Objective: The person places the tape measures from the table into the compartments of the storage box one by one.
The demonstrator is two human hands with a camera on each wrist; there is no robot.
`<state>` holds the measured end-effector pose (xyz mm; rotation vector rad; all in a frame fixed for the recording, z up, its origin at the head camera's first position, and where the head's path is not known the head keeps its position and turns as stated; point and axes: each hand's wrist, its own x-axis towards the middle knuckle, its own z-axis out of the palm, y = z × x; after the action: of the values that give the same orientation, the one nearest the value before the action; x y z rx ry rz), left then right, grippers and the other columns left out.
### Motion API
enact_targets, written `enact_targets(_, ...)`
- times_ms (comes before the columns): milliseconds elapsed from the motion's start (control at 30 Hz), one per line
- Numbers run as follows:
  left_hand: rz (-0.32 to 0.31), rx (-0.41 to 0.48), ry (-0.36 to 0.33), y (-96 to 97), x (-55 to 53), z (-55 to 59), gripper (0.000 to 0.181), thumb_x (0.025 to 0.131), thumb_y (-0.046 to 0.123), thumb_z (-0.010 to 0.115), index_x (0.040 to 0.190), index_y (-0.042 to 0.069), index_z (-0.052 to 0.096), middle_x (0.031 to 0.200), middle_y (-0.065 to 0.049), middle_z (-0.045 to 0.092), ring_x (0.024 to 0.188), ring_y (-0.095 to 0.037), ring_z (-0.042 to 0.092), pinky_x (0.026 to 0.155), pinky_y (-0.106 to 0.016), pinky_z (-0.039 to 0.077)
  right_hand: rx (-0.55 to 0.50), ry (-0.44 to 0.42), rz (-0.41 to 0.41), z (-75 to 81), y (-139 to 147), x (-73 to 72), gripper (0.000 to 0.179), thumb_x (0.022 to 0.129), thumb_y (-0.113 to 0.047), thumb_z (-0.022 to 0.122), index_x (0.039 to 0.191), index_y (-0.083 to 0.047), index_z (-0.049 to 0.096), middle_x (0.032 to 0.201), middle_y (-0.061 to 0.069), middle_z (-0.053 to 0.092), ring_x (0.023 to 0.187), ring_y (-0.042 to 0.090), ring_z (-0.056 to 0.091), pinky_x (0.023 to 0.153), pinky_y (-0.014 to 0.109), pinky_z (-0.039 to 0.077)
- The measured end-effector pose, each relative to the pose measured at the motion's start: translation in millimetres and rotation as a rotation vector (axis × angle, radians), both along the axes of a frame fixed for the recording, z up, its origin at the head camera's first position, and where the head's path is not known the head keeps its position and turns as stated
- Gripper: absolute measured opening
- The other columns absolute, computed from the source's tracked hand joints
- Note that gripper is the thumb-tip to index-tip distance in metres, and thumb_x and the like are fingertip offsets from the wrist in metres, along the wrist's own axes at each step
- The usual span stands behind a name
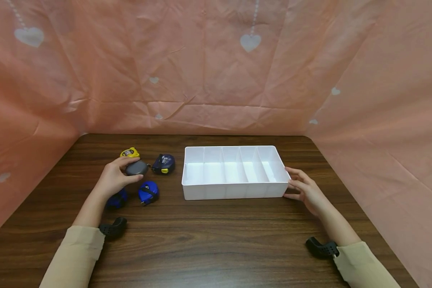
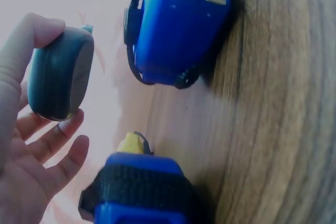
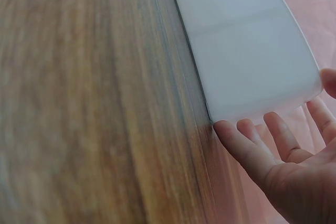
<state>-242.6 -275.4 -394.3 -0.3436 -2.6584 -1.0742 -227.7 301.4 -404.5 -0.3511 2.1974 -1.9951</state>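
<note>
While the left hand [image 1: 112,176] pinches a dark grey, rounded, hard-cased tape measure [image 1: 137,168] between thumb and fingers, the long white plastic tray with five compartments [image 1: 235,192] lies well to the right of it on the dark brown wood-grain surface [image 1: 209,240]. The tray's long axis runs left to right, so its left end is nearer the left hand; the right hand [image 1: 307,193], fingers apart and fairly straight, rests its fingertips against the right end. A navy tape measure [image 1: 168,162] sits between the grey case and the tray; a yellow tape measure [image 1: 129,152] lies just beyond the grey one, and two bright blue tape measures [image 1: 149,191] lie nearer the person. The navy case seems to read "5m", sideways; markings on the grey and yellow cases are too small to read
</note>
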Motion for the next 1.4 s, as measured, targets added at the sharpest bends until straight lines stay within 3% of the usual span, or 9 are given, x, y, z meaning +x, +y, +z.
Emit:
enact_targets(200, -0.015, 0.006, 0.001, 7.3, -1.6, 2.7, 0.062, 0.077, 0.023, 0.082, 0.13, 0.0, 0.058, 0.134, -0.025, 0.048, 0.109, -0.04, 0.053, 0.08, -0.047, 0.046, -0.005, -0.001, -0.002, 0.0, 1, -0.4, 0.041, 0.101, -0.018, 0.048, 0.141, -0.012, 0.042, 0.115, 0.008, 0.047, 0.101, 0.015, 0.059, 0.078, 0.04, 0.053)
enact_targets(400, -0.02, 0.017, -0.012, 16.4, -3.7, 8.4, 0.06, 0.078, 0.02, 0.081, 0.131, 0.004, 0.058, 0.13, -0.021, 0.052, 0.099, -0.034, 0.056, 0.075, -0.046, 0.047, -0.02, 0.0, 0.007, 0.0, 1, -0.4, 0.04, 0.102, -0.018, 0.047, 0.141, -0.012, 0.042, 0.114, 0.006, 0.048, 0.1, 0.015, 0.06, 0.078, 0.04, 0.053)
enact_targets(667, -0.042, 0.025, -0.018, 23.6, -5.4, 10.1, 0.06, 0.078, 0.021, 0.081, 0.13, 0.004, 0.059, 0.132, -0.021, 0.05, 0.106, -0.036, 0.053, 0.079, -0.047, 0.047, -0.025, 0.001, 0.012, 0.2, 1, -0.9, 0.041, 0.102, -0.017, 0.046, 0.142, -0.01, 0.04, 0.115, 0.006, 0.048, 0.101, 0.016, 0.06, 0.078, 0.04, 0.053)
enact_targets(1200, -0.106, 0.053, 0.046, 38.9, -5.9, 12.8, 0.057, 0.076, 0.018, 0.082, 0.127, 0.004, 0.061, 0.12, -0.01, 0.057, 0.097, -0.024, 0.056, 0.075, -0.034, 0.049, -0.029, 0.0, 0.017, -0.3, 0, -0.4, 0.04, 0.102, -0.017, 0.046, 0.142, -0.012, 0.042, 0.116, 0.007, 0.047, 0.101, 0.016, 0.059, 0.078, 0.04, 0.053)
enact_targets(1400, -0.114, 0.076, 0.038, 45.7, -5.8, 16.3, 0.058, 0.076, 0.021, 0.082, 0.128, 0.004, 0.061, 0.12, -0.008, 0.058, 0.097, -0.023, 0.055, 0.076, -0.039, 0.048, -0.026, -0.008, 0.014, -0.1, 0, -0.6, 0.041, 0.102, -0.017, 0.047, 0.142, -0.012, 0.041, 0.116, 0.007, 0.046, 0.101, 0.016, 0.059, 0.079, 0.041, 0.053)
